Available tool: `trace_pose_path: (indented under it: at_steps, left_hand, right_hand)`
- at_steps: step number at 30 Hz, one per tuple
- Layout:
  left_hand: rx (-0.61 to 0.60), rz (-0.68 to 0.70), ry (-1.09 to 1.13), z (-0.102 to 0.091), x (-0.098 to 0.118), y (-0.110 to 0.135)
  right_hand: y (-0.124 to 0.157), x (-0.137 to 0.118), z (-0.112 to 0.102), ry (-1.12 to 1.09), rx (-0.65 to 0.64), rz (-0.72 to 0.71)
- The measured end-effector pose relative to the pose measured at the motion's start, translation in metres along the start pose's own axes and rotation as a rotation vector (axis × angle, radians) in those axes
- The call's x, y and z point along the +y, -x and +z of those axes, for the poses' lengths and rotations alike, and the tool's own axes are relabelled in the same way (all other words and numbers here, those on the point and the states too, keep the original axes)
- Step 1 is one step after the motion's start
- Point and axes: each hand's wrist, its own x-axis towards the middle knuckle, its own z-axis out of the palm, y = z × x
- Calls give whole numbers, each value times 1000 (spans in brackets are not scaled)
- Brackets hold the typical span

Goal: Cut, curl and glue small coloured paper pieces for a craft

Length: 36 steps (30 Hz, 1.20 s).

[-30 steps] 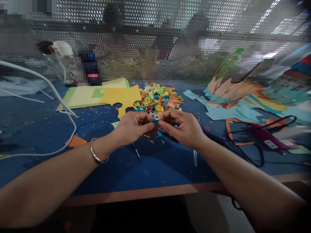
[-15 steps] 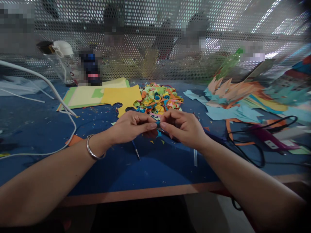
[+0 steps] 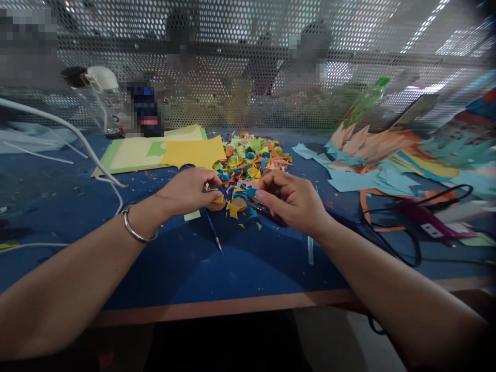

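Over blue table (image 3: pixel 58 206), left hand (image 3: pixel 186 192), right hand (image 3: pixel 295 202) curl inward.

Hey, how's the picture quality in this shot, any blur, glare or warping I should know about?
Head view: the wide lens bows the table edge and stretches the forearms. Head view, right side: the paper stacks smear. Head view, top: ceiling lights glare through the mesh screen, and patches behind it are pixelated. Head view, centre: the left hand, right hand and scrap pile are fairly sharp.
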Motion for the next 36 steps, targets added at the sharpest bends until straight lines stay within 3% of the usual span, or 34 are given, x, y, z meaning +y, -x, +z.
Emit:
trace_pose_path:
  at_steps: [5, 19, 24, 29, 36]
  left_hand:
    - [-118, 44, -63, 8, 4, -2]
    - [-141, 23, -112, 6, 10, 0]
    - [-71, 60, -83, 5, 10, 1]
    - [-20, 80, 89, 8, 23, 6]
    - [65, 198, 170, 9, 36, 13]
  right_hand:
    - [0, 1, 0, 57, -6, -2]
    - [0, 0, 1, 139, -27, 6]
    - [0, 0, 1, 144, -39, -1]
    - [0, 0, 1, 168, -34, -29]
    - [0, -1, 2, 231, -18, -86]
